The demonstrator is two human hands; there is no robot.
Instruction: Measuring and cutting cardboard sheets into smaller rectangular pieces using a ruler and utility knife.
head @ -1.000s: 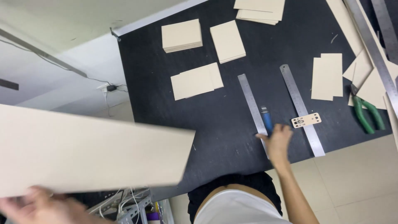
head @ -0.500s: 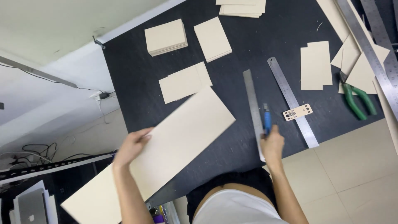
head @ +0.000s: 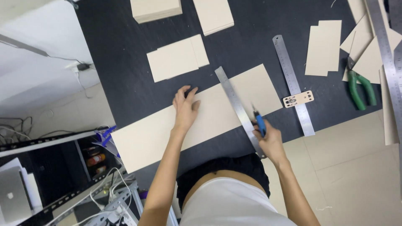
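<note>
so there's a long beige board (head: 209, 117) lying flat across the black worktop (head: 125, 54), its left end hanging off the worktop edge. left hand (head: 185, 106) is pressed flat on the board around the middle, fingers (head: 184, 93) spread apart and not gripping anything. a steel ruler (head: 236, 106) lies at a slant across the board, to the right of that hand. right hand (head: 270, 140) is at the ruler's near end, fingers wrapped shut around a blue knife (head: 259, 122), which sits just beside the ruler's right edge at the near side of the board.

other stuff on the worktop: a second ruler (head: 293, 83) further right with a small perforated tag (head: 297, 99) lying on it, green pliers (head: 361, 88) near the right edge, and cut beige cards (head: 176, 58) behind the board, plus another pair of cards (head: 323, 48) between the second ruler and the pliers. a long metal straightedge (head: 383, 46) runs along the far right.
</note>
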